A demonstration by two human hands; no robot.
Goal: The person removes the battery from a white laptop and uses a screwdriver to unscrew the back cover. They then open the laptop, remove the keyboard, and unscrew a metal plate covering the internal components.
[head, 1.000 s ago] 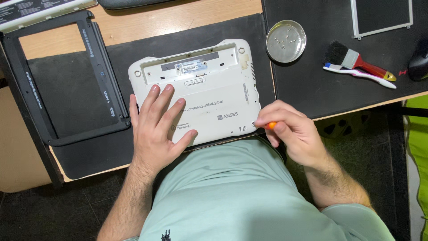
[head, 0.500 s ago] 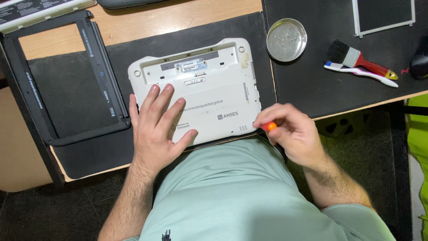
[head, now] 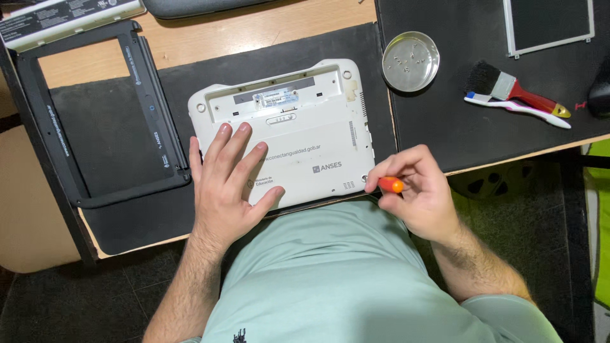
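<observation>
White laptop underside (head: 298, 136), my orange-handled screwdriver (head: 391, 185), black mat (head: 114, 136) (matte), silver dish (head: 410, 61), red-handled brush (head: 511, 89), tan wooden surface (head: 241, 32).

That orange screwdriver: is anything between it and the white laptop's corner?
Nothing visible is. The right hand holds the orange screwdriver right at the near right corner of the white laptop. The left hand lies flat further left, clear of it.

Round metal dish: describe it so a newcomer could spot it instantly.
Start at the white laptop lying underside up on the black mat. Just past its upper right corner sits the round metal dish, with tiny screws inside. It is the only shiny circular thing; the paintbrush lies further right.
</observation>
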